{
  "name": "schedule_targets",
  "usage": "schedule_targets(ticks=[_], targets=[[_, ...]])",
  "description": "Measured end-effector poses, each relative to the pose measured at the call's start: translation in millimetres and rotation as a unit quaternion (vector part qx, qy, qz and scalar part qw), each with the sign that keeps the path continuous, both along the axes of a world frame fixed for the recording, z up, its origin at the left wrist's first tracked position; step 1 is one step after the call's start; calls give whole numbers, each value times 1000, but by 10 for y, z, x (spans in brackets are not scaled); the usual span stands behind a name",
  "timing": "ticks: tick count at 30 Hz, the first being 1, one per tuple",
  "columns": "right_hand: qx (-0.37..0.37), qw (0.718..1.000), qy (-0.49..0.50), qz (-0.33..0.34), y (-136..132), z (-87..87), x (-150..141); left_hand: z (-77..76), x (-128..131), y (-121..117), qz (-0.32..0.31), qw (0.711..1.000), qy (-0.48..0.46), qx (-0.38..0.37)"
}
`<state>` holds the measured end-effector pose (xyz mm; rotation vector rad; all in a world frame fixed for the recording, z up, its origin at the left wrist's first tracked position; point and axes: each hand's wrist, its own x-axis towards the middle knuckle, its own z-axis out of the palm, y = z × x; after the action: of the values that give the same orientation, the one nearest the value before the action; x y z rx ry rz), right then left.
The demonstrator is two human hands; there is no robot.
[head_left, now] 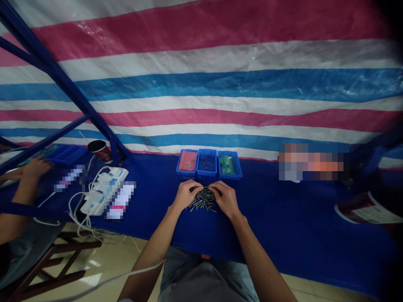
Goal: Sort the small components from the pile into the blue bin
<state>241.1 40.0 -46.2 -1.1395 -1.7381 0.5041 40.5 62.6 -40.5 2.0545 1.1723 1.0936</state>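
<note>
On the blue tabletop lies a loose pile of thin metal rods (204,203), grey and yellowish; they look like nails or long screws, but are too small to tell. My left hand (187,194) reaches the pile's left upper edge, thumb and fingers pinched together. My right hand (226,199) mirrors it at the right upper edge, also closed in a pinch. Whatever the fingertips hold is too small to make out. Just beyond my hands stand a blue bin with pink packets (188,160), a blue bin (201,173) holding several thin rods, and a bin with green packets (228,164).
At left lie a white power strip (105,191) with tangled cables, a blurred-out device (121,201) and a dark red cup (100,151). Further left is another person's hand (37,167) by a blue tray (67,154). Another cup (368,208) is at right. Striped sheeting closes the back.
</note>
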Motion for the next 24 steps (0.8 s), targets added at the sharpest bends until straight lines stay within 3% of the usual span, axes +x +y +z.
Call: schedule_targets(ticks=[24], targets=[[6,1000,-6,16,-41,-34,-68,-4,-13,-8,-21,1000,9,0]])
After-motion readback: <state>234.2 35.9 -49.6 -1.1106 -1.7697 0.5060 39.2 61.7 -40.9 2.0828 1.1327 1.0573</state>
